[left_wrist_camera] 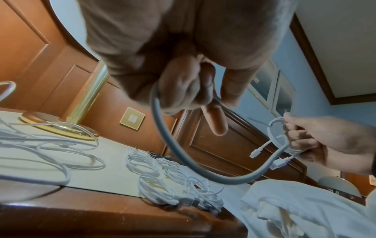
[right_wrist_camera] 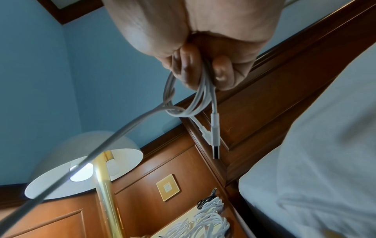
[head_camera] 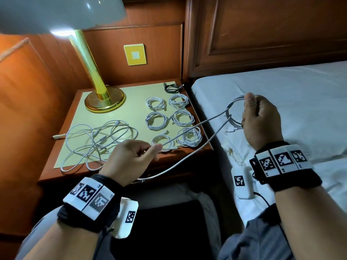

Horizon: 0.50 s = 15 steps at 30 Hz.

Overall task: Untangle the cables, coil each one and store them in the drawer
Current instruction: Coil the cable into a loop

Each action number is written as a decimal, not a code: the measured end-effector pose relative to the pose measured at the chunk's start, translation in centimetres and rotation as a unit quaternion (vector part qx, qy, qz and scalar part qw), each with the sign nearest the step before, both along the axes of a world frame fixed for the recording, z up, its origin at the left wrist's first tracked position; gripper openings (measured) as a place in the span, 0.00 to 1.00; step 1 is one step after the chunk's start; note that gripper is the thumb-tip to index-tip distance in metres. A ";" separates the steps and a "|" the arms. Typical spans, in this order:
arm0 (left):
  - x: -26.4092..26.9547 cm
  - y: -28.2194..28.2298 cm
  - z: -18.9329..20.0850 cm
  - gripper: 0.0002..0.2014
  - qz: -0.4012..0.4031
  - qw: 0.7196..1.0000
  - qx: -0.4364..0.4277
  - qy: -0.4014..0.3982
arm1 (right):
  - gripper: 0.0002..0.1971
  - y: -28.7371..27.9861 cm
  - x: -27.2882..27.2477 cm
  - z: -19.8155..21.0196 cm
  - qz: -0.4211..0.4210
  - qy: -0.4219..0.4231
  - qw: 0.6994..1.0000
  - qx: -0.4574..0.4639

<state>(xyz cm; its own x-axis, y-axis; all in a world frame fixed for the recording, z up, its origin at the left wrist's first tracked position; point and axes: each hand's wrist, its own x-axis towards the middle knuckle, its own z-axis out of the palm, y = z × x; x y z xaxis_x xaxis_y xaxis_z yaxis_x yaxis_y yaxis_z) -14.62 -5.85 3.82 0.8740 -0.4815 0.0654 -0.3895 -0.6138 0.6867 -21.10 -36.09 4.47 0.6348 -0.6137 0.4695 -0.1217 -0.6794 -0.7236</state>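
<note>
My right hand (head_camera: 261, 119) grips a part-wound coil of white cable (head_camera: 233, 114) above the bed, with both plugs (right_wrist_camera: 214, 133) hanging below the fist (right_wrist_camera: 203, 69). The loose run of that cable (head_camera: 187, 132) stretches left to my left hand (head_camera: 135, 158), which pinches it between thumb and fingers (left_wrist_camera: 183, 90) over the nightstand's front edge. A slack loop (head_camera: 178, 164) sags in front of the nightstand. A tangle of white cables (head_camera: 97, 141) lies on the left of the nightstand top. Several coiled white cables (head_camera: 169, 119) lie in rows on its right.
A brass lamp (head_camera: 101, 98) stands at the back left of the nightstand (head_camera: 56, 173). One dark coiled cable (head_camera: 171, 88) lies at the back right corner. The white bed (head_camera: 291, 91) is on the right. A wall switch plate (head_camera: 135, 54) sits behind.
</note>
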 end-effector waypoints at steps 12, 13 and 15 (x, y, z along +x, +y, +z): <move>0.1 0.6 -0.5 0.21 -0.043 0.994 0.097 0.016 | 0.23 0.9 -0.3 0.5 0.035 -0.063 0.995 -0.066; -0.1 0.4 -0.7 0.17 -0.048 0.994 0.095 0.019 | 0.25 1.2 -0.2 0.5 0.050 -0.058 0.996 -0.042; -0.4 -0.2 -1.1 0.13 -0.058 0.993 0.099 0.029 | 0.24 2.1 0.1 0.3 0.093 -0.054 0.994 0.004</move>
<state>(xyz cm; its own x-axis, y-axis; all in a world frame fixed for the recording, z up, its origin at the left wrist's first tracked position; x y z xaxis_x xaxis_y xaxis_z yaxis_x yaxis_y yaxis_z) -15.02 -6.06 2.75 0.8116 -0.5774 -0.0889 -0.4286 -0.6919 0.5810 -21.00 -34.03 4.73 0.6837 -0.4943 0.5369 0.0844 -0.6771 -0.7310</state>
